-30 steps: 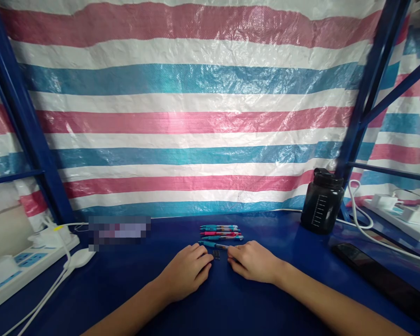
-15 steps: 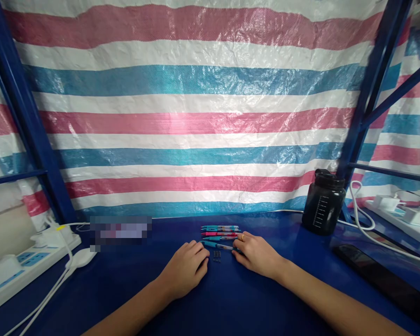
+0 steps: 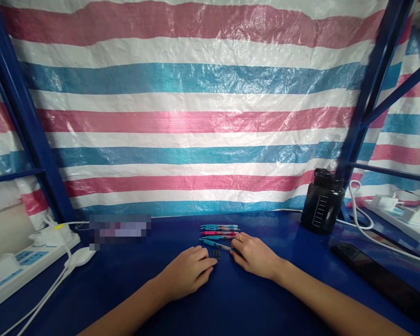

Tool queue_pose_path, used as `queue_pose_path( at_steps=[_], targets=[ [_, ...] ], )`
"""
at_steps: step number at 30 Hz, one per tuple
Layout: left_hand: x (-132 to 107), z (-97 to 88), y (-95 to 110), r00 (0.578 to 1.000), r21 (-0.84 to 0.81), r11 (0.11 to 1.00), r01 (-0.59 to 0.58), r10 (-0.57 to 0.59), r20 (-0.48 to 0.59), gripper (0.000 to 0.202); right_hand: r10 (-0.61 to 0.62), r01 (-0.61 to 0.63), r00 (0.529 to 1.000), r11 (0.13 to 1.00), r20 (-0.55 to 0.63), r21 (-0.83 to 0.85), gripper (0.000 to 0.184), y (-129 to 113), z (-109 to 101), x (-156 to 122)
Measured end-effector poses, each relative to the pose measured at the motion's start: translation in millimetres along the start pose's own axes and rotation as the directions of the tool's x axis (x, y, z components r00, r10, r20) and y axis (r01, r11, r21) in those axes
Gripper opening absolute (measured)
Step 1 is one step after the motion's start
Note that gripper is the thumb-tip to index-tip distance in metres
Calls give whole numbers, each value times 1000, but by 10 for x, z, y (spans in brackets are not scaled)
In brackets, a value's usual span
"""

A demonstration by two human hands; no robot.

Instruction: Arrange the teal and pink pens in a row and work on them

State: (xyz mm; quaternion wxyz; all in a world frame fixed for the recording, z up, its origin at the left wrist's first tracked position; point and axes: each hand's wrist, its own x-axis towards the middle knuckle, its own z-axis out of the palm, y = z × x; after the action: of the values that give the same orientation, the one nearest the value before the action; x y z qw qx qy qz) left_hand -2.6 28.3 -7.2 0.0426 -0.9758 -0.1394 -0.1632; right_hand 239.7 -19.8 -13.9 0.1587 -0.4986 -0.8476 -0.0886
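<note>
My left hand (image 3: pixel 188 272) lies palm down on the blue tabletop (image 3: pixel 182 298), fingers lightly curled, holding nothing. Just beyond its fingertips sit small black pieces (image 3: pixel 216 254). My right hand (image 3: pixel 252 255), with a ring on one finger, rests to their right, its fingertips over the end of a blue pen (image 3: pixel 215 244). That pen lies aslant in front of a neat row of several colourful pens (image 3: pixel 219 231) in blue and pink, which neither hand touches.
A black measuring bottle (image 3: pixel 322 201) stands at back right, with a dark phone (image 3: pixel 381 280) near the right edge. White power strips (image 3: pixel 24 263) and cables lie at both sides. A pixelated patch (image 3: pixel 120 231) covers something at back left. A striped tarp (image 3: pixel 196 116) hangs behind.
My left hand has slid forward, closer to the small black pieces. My right hand has shifted slightly, and its fingertips now lie over the blue pen's end.
</note>
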Motion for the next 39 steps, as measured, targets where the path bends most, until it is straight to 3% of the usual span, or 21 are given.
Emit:
queue_pose_path(
  at_steps=[12, 20, 27, 33, 39],
  targets=[
    [-4, 9, -10, 1000, 41, 999, -1, 1, -4, 26, 16, -17, 1000, 999, 10, 31, 14, 5, 16, -3],
    [-6, 7, -11, 998, 22, 1000, -12, 13, -61, 28, 31, -31, 999, 999, 12, 44, 9, -3, 10, -1],
    [-4, 19, -19, 999, 43, 999, -21, 22, -23, 25, 65, -65, 998, 993, 13, 94, 12, 38, 103, -24],
    [6, -7, 42, 967, 250, 968, -7, 71, -246, 36, 22, -17, 999, 993, -40, 119, 8, -27, 73, 1],
    [42, 58, -1, 955, 400, 915, 41, 82, -286, 30, -49, 53, 998, 992, -35, 114, 9, -35, 57, 7]
  ],
)
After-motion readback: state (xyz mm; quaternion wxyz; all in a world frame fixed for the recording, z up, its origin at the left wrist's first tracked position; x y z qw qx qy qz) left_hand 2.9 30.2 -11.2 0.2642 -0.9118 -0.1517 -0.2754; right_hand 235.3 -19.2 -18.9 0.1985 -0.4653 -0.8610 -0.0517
